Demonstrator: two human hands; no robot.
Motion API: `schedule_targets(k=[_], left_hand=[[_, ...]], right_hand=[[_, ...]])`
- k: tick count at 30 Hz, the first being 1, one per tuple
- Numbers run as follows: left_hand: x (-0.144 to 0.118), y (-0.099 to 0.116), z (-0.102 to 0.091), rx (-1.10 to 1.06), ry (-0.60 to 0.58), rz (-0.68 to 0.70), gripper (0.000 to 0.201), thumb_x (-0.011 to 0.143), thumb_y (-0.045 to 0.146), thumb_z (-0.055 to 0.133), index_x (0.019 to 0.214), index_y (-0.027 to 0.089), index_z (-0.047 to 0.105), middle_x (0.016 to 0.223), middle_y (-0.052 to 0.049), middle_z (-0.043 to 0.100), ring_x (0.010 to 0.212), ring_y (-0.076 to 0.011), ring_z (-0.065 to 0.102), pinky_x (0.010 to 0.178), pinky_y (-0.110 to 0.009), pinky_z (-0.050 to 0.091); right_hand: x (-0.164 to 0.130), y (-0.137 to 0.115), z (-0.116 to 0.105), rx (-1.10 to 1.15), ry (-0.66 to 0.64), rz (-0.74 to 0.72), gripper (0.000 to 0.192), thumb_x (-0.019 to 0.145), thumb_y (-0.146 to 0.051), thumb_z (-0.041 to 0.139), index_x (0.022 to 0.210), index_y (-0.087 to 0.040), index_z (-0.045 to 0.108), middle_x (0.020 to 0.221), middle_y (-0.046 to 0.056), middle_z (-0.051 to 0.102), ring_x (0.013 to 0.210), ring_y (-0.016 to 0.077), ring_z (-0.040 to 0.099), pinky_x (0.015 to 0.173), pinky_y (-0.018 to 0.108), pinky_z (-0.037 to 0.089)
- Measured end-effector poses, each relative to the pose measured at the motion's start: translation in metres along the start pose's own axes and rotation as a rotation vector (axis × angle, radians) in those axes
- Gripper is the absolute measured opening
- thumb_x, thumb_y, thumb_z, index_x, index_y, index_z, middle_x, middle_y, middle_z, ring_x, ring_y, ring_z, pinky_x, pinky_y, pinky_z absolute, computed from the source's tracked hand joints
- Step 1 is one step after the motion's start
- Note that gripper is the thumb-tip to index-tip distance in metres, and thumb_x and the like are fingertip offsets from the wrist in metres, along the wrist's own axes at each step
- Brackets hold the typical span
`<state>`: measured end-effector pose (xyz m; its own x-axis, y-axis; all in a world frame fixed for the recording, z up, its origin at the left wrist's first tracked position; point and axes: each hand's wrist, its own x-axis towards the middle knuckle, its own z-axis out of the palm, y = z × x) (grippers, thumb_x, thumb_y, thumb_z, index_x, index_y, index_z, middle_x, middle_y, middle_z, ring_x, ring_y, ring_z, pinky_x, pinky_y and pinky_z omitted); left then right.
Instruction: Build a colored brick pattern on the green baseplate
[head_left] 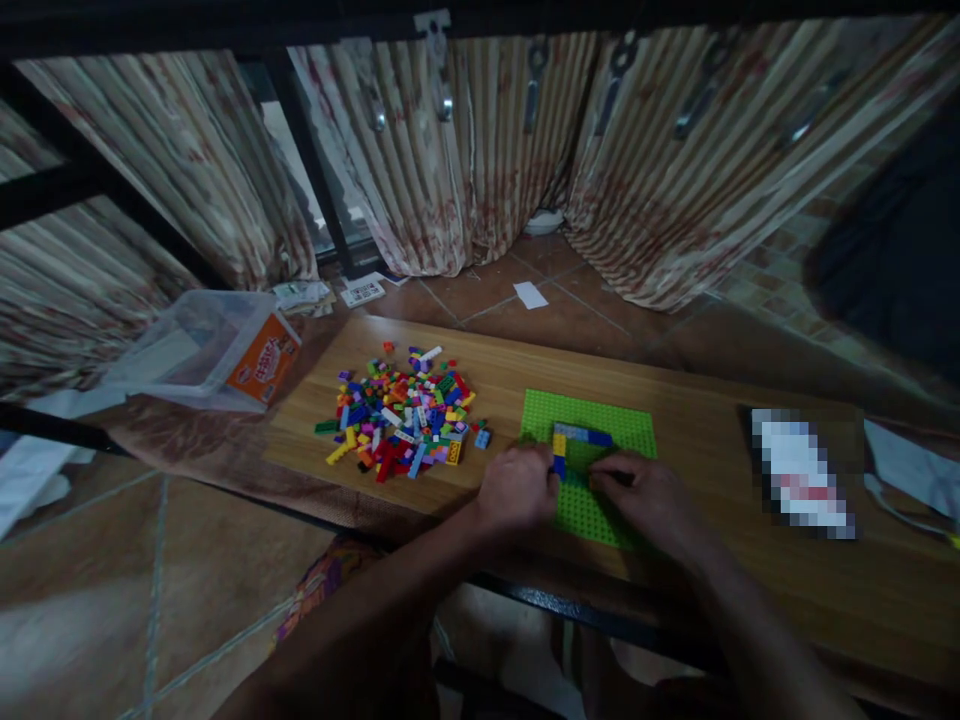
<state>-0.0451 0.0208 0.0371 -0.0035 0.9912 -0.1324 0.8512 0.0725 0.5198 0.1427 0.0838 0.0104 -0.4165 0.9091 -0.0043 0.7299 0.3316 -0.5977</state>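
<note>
A green studded baseplate lies on the wooden table, with a corner of building bricks on it. A grey-blue brick and a dark blue brick form its far row. Down the left side run a yellow brick and a blue brick. My left hand is curled closed against the left side, its fingers at the blue brick. My right hand rests over the plate's right part, thumb and fingertips pinched together; whatever is between them is hidden.
Left of the plate spreads a heap of loose colourful bricks. A clear plastic box with an orange label stands beyond the table's left end. A pixelated item and white paper lie at right. Curtains hang behind.
</note>
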Motion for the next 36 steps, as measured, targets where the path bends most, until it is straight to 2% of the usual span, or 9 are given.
schedule_targets(k=[3, 6, 9, 12, 19, 24, 29, 32, 36], left_hand=[[0.011, -0.017, -0.019, -0.211, 0.045, 0.068, 0.017, 0.083, 0.027, 0.053, 0.087, 0.019, 0.068, 0.080, -0.003, 0.069, 0.074, -0.0164, 0.064, 0.071, -0.027, 0.048], [0.024, -0.042, -0.044, -0.492, 0.279, 0.092, 0.018, 0.083, 0.024, 0.052, 0.081, 0.016, 0.067, 0.075, -0.001, 0.068, 0.069, -0.0123, 0.061, 0.067, -0.023, 0.046], [0.032, -0.064, -0.064, -0.580, 0.541, 0.004, 0.017, 0.081, 0.023, 0.052, 0.075, 0.014, 0.066, 0.070, 0.000, 0.064, 0.066, -0.0101, 0.057, 0.064, -0.020, 0.043], [0.034, -0.079, -0.076, -0.634, 0.643, -0.021, 0.016, 0.079, 0.023, 0.053, 0.073, 0.014, 0.064, 0.066, 0.002, 0.061, 0.063, -0.0091, 0.054, 0.060, -0.019, 0.041], [0.022, -0.107, -0.117, -0.856, 0.884, -0.096, 0.012, 0.076, 0.024, 0.057, 0.071, 0.014, 0.060, 0.060, 0.003, 0.057, 0.051, -0.0068, 0.050, 0.050, -0.017, 0.039], [0.001, -0.134, -0.148, -0.939, 1.106, -0.191, 0.009, 0.074, 0.023, 0.058, 0.072, 0.015, 0.059, 0.063, 0.003, 0.059, 0.050, -0.0054, 0.050, 0.049, -0.016, 0.041], [-0.008, -0.142, -0.154, -1.020, 1.132, -0.197, 0.008, 0.075, 0.022, 0.058, 0.072, 0.014, 0.059, 0.065, 0.002, 0.060, 0.050, -0.0048, 0.050, 0.051, -0.017, 0.043], [-0.011, -0.139, -0.154, -1.046, 1.101, -0.199, 0.008, 0.075, 0.021, 0.058, 0.073, 0.014, 0.059, 0.064, 0.002, 0.059, 0.049, -0.0047, 0.049, 0.050, -0.017, 0.042], [-0.013, -0.137, -0.155, -1.056, 1.039, -0.189, 0.009, 0.075, 0.022, 0.060, 0.072, 0.013, 0.059, 0.063, 0.002, 0.058, 0.049, -0.0052, 0.049, 0.050, -0.017, 0.041]], right_hand=[[-0.005, -0.011, -0.001, 0.003, 0.114, -0.030, 0.021, 0.082, -0.034, 0.054, 0.085, -0.022, 0.071, 0.088, 0.005, 0.069, 0.076, 0.0201, 0.064, 0.071, 0.034, 0.049], [-0.015, -0.036, 0.003, 0.103, 0.165, -0.170, 0.020, 0.087, -0.034, 0.053, 0.088, -0.022, 0.069, 0.090, 0.005, 0.067, 0.080, 0.0185, 0.063, 0.074, 0.031, 0.049], [-0.029, -0.064, 0.015, 0.184, -0.032, -0.338, 0.019, 0.092, -0.027, 0.048, 0.093, -0.024, 0.068, 0.090, 0.004, 0.066, 0.082, 0.0166, 0.063, 0.073, 0.028, 0.049], [-0.039, -0.082, 0.034, 0.122, -0.239, -0.460, 0.024, 0.093, -0.018, 0.044, 0.094, -0.023, 0.067, 0.088, 0.004, 0.065, 0.082, 0.0161, 0.061, 0.073, 0.027, 0.048], [-0.011, -0.106, 0.063, -0.163, -0.240, -0.505, 0.023, 0.092, -0.019, 0.048, 0.079, -0.020, 0.066, 0.082, 0.005, 0.064, 0.084, 0.0197, 0.056, 0.078, 0.033, 0.044], [0.015, -0.126, 0.078, -0.078, -0.186, -0.524, 0.021, 0.092, -0.020, 0.047, 0.085, -0.021, 0.067, 0.089, 0.005, 0.065, 0.090, 0.0194, 0.057, 0.086, 0.033, 0.044], [0.017, -0.142, 0.093, -0.078, -0.037, -0.459, 0.019, 0.090, -0.025, 0.052, 0.100, -0.021, 0.067, 0.104, 0.007, 0.063, 0.100, 0.0220, 0.054, 0.090, 0.035, 0.044], [0.018, -0.150, 0.099, -0.173, -0.037, -0.462, 0.030, 0.085, -0.026, 0.059, 0.114, -0.020, 0.065, 0.114, 0.010, 0.058, 0.106, 0.0255, 0.050, 0.093, 0.038, 0.043], [0.023, -0.154, 0.102, -0.216, -0.047, -0.455, 0.030, 0.084, -0.022, 0.060, 0.113, -0.019, 0.066, 0.113, 0.010, 0.057, 0.104, 0.0255, 0.051, 0.092, 0.038, 0.044]])
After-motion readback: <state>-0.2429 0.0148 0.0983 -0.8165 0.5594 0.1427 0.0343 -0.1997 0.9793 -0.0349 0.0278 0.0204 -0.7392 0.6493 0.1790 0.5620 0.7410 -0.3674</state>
